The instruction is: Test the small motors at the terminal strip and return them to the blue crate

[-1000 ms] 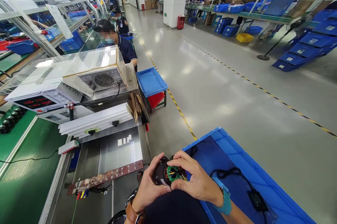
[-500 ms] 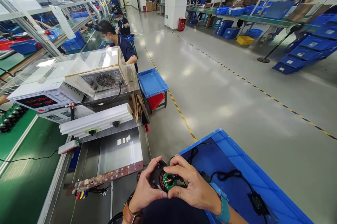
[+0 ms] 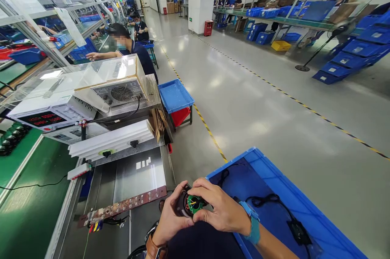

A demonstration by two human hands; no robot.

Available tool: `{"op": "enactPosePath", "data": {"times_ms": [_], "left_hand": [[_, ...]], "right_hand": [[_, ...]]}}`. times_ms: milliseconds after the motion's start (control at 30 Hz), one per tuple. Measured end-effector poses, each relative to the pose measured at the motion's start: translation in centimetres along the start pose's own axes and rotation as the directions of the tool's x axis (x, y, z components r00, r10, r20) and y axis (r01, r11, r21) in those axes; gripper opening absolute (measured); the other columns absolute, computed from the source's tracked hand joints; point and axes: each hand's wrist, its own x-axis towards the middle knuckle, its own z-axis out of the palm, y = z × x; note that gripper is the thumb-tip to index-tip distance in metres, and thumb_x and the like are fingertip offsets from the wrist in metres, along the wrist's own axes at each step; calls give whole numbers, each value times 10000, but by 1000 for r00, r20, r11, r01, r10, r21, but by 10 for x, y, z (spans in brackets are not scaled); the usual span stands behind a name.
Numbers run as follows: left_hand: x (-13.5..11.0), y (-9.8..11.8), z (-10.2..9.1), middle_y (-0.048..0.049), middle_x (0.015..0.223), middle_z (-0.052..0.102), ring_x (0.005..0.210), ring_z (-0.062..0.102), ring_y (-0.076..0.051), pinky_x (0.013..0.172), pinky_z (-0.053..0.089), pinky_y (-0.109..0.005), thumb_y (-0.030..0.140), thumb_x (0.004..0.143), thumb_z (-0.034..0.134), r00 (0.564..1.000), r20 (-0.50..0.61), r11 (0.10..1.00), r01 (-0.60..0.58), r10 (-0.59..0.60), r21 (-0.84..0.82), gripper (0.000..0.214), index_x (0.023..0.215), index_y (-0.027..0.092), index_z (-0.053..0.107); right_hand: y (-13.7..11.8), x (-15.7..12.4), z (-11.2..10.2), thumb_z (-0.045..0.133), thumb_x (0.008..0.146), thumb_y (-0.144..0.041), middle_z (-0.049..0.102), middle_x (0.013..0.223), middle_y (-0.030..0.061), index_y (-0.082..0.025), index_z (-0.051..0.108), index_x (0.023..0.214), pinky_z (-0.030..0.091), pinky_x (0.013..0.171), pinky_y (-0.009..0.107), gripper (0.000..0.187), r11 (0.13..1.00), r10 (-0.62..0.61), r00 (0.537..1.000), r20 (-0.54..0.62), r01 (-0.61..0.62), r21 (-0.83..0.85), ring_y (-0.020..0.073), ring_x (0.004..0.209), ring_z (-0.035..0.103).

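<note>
Low in the middle of the head view, both hands are around a small black motor point(image 3: 182, 204). Its end faces up, showing a round green circuit board point(image 3: 193, 206) with yellow wires, and copper windings show at the rim. My left hand point(image 3: 171, 215) wraps the housing from the left. From the other side my right hand point(image 3: 217, 209) grips the board end between bent fingers and thumb. Its palm side is hidden. A blue bin point(image 3: 271, 178) with a black cable and adapter point(image 3: 298, 232) in it lies just under my right forearm.
To the left, a metal bench point(image 3: 138, 171) bears a brown drilled strip point(image 3: 128, 206) with coloured wires. White panels point(image 3: 112, 141) and a power supply point(image 3: 45, 115) stand behind it. A blue tray point(image 3: 176, 94) is on a stand, near a seated co-worker point(image 3: 137, 54).
My right hand has shifted slightly left on the motor, and more of the green board shows. The co-worker now has an arm stretched out to the left.
</note>
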Motion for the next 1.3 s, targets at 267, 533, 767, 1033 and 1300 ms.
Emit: {"op": "enactPosePath", "data": {"times_ms": [267,533,767,1033,1300], "left_hand": [[1,3,4,-143,1367,634,1231,610,-351,1066,498,-417,468,477,975,990,-111,995,-81,88,65,1000,1369,193,617],[5,6,6,-151,1320,667,1239,610,-370,1086,488,-444,490,469,979,996,-50,997,-74,72,-29,1062,1406,188,583],[5,5,-2,-147,1353,650,1259,597,-368,1116,468,-439,487,446,983,991,-84,994,-104,107,45,1052,1383,185,614],[-13,-27,-20,-170,1456,586,1374,508,-391,1184,398,-472,502,489,958,939,-310,983,-175,151,-49,1013,1387,170,625],[-41,-72,-67,-171,1483,567,1420,471,-364,1182,390,-469,620,653,836,784,-614,940,-275,98,-201,865,1370,186,622]], "right_hand": [[0,4,6,507,1002,-625,582,1031,106,-134,631,1199,508,754,336,544,995,29,998,-60,-34,-91,206,876,603],[3,2,5,557,969,-635,587,1127,136,-159,615,1334,570,824,335,603,989,-75,990,-117,58,-138,218,964,636],[5,2,16,614,999,-466,667,1239,141,-213,621,1167,592,935,317,304,955,-207,961,-184,158,-250,235,1127,667],[38,17,76,835,795,-340,692,1253,118,-209,608,1112,602,922,384,412,985,152,988,-36,-154,-77,282,1101,693],[95,67,158,696,799,-503,708,799,27,-196,592,938,550,638,320,352,961,261,961,-86,-268,-74,219,686,683]]}}
